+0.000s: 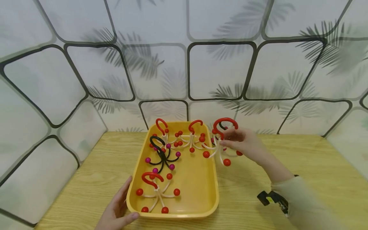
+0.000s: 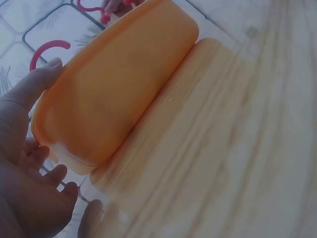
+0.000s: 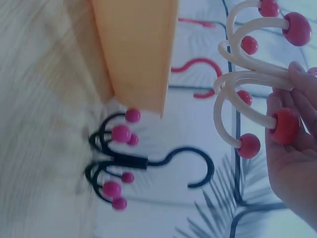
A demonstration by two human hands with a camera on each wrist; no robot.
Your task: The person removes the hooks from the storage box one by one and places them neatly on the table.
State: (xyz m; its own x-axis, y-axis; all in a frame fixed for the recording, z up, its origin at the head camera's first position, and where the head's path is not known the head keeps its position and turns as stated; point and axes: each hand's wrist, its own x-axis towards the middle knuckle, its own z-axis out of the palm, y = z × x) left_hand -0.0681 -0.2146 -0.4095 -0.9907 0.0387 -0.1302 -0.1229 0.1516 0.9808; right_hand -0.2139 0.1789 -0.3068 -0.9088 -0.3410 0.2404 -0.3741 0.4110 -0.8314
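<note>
Fingers of my right hand (image 1: 244, 145) pinch the stem of a white multi-arm hook hanger (image 3: 235, 83) with red ball tips and a red hook. It is held in the air just beyond the right rim of a yellow tray (image 1: 195, 191). My left hand (image 1: 116, 207) grips the tray's near left corner, its thumb on the front rim and its fingers along the side. Inside the tray stand a black hanger (image 1: 162, 156) with magenta balls, a white-and-red hanger (image 1: 157, 189) near the front, and two more white-and-red hangers at the far end.
Another black hanger (image 3: 131, 162) with magenta balls stands on the wooden table (image 1: 95, 166), right of the tray; in the head view the raised hanger and right hand mostly hide it. A patterned wall (image 1: 221, 70) rises behind the table.
</note>
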